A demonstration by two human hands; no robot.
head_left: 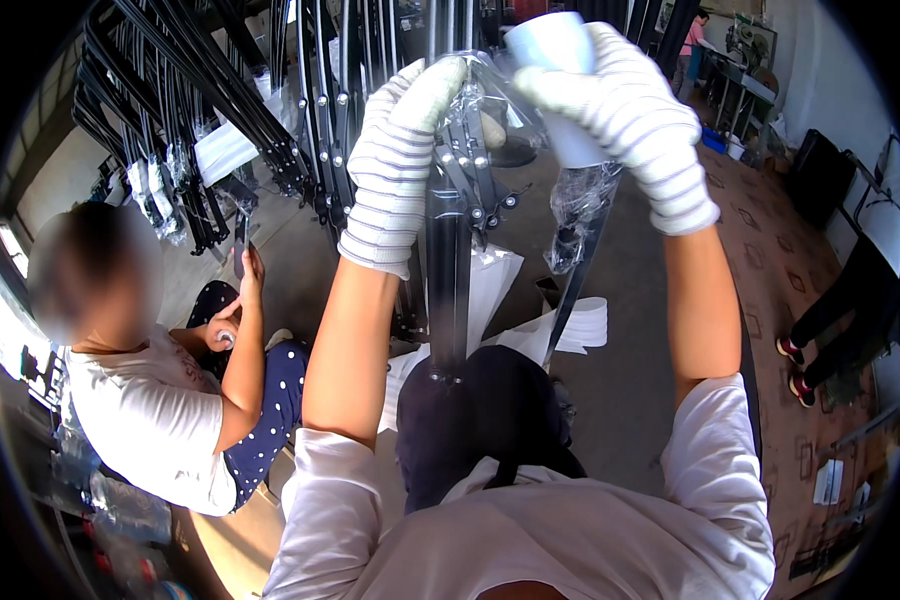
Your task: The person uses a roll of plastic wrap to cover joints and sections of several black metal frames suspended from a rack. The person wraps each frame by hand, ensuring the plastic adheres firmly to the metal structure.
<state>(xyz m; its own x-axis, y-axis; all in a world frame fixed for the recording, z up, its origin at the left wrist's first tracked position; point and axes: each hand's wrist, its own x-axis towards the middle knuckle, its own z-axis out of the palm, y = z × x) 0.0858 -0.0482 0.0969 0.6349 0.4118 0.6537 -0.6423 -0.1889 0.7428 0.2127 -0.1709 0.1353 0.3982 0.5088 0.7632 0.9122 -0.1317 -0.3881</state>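
Note:
Both my hands wear white knit gloves with grey stripes and are raised at the top middle. My left hand is closed at the upright black metal bars, its fingertips pressing clear plastic film against them. Held in my right hand is a pale bluish-white roll, tilted beside the bars. The film seems to stretch between the two hands. Just below, a bundle of hinged black linkages with rivets sits on the bars, whose lower end rests at my dark-clothed knees.
More black hinged frames hang or lean at the upper left. On the left sits a co-worker holding a dark strip. White sheets and a film-wrapped bar stand ahead. Another person's legs show at right.

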